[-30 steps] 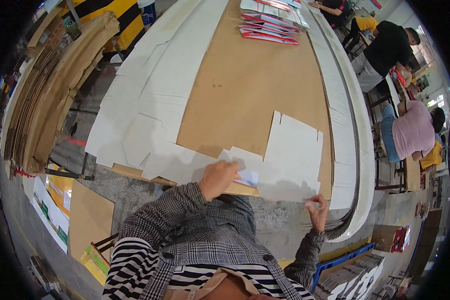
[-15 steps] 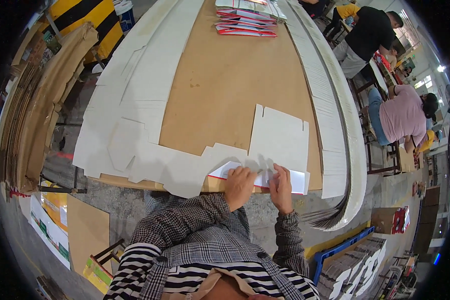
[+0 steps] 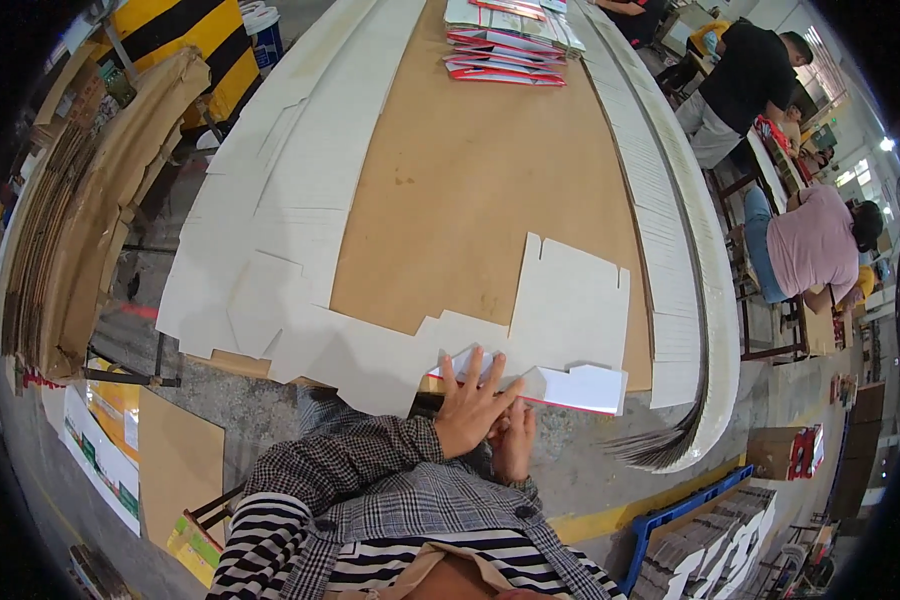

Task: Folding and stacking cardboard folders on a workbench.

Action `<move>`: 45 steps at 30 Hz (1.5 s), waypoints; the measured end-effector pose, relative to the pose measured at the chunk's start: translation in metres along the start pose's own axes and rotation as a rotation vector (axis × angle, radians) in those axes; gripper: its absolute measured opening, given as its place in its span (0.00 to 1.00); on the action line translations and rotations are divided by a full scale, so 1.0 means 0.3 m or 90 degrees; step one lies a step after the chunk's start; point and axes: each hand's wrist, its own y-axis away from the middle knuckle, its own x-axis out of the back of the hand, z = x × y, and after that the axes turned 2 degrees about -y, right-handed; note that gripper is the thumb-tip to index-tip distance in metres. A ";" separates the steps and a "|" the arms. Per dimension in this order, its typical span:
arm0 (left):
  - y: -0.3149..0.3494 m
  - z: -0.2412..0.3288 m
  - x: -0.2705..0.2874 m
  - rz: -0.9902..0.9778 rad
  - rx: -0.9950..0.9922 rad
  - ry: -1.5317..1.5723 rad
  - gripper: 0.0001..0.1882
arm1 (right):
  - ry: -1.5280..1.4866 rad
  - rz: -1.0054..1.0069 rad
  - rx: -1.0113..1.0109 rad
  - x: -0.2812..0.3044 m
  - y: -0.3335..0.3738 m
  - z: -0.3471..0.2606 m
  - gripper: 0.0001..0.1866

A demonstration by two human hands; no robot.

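Note:
A cut white cardboard sheet (image 3: 570, 305) with slots and tabs lies at the near edge of the table. Along its near side a narrow folded flap (image 3: 576, 388) shows a pale inner face and a red edge. My left hand (image 3: 470, 408) rests on the left part of this flap with fingers spread, palm down and holding nothing. Just right of it and partly beneath it is my right hand (image 3: 513, 442), by the table edge. Its fingers are curled together and partly hidden by the left hand; whether something is in them I cannot make out.
Overlapping white sheets (image 3: 260, 230) line the table's left side, and a long fanned row of white sheets (image 3: 685, 220) its right. Folded red-edged pieces (image 3: 505, 60) are stacked at the far end. A blue pallet (image 3: 650, 520) with stacked sheets stands lower right. People work at right.
My right hand has moved left along the flap and down to beside my left hand. The left hand's fingers have spread out flat. The whole view has shifted slightly.

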 end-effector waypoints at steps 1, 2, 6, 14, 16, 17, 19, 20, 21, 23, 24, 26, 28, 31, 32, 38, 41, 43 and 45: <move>0.003 -0.005 -0.002 0.000 0.002 -0.001 0.26 | 0.000 -0.002 -0.001 -0.011 -0.017 -0.008 0.08; 0.002 -0.008 0.005 -0.007 -0.010 0.004 0.26 | 0.041 -0.017 0.089 -0.007 -0.034 -0.017 0.08; 0.019 -0.046 0.045 0.026 0.057 0.227 0.24 | 0.383 0.012 0.506 -0.020 -0.083 -0.071 0.09; 0.077 -0.046 0.161 -0.111 -0.046 0.125 0.18 | 0.615 -0.381 0.464 -0.080 -0.191 -0.157 0.11; 0.125 -0.065 0.254 -0.274 0.018 0.327 0.20 | 0.731 -0.513 0.592 -0.062 -0.235 -0.187 0.15; 0.163 -0.107 0.270 -0.268 0.035 0.319 0.20 | 0.719 -0.532 0.592 -0.042 -0.251 -0.194 0.15; 0.227 -0.188 0.282 0.007 -0.083 0.277 0.25 | 0.726 -0.498 0.588 0.044 -0.288 -0.236 0.15; 0.240 -0.226 0.338 -0.027 -0.035 0.103 0.28 | 0.728 -0.494 0.550 0.068 -0.295 -0.276 0.14; 0.246 -0.263 0.396 -0.062 0.012 -0.069 0.30 | 0.734 -0.488 0.514 0.087 -0.295 -0.332 0.14; 0.290 -0.323 0.414 -0.016 0.077 -0.161 0.28 | 0.764 -0.462 0.478 0.157 -0.324 -0.421 0.13; 0.310 -0.352 0.411 0.030 0.135 -0.250 0.25 | 0.795 -0.428 0.443 0.182 -0.336 -0.439 0.12; 0.351 -0.420 0.372 0.020 0.142 -0.155 0.22 | 0.795 -0.423 0.440 0.182 -0.334 -0.434 0.12; 0.331 -0.451 0.347 0.041 0.103 -0.041 0.13 | 0.732 -0.406 0.352 0.247 -0.349 -0.391 0.15; 0.274 -0.473 0.470 -0.248 0.219 0.034 0.12 | 1.044 -0.577 0.598 0.022 -0.177 -0.376 0.23; 0.234 -0.498 0.495 -0.246 0.218 0.037 0.12 | 1.048 -0.575 0.599 0.018 -0.165 -0.360 0.23; 0.172 -0.533 0.417 0.043 0.249 -0.057 0.24 | 1.065 -0.441 0.662 0.094 -0.220 -0.290 0.32; 0.229 -0.534 0.330 -0.105 0.003 0.028 0.26 | 1.126 -0.440 0.662 0.048 -0.184 -0.314 0.29; 0.241 -0.461 0.345 -0.063 -0.017 0.049 0.23 | 1.096 -0.436 0.652 0.042 -0.176 -0.323 0.29; 0.239 -0.420 0.345 -0.020 -0.033 0.068 0.19 | 1.064 -0.436 0.644 0.042 -0.182 -0.319 0.28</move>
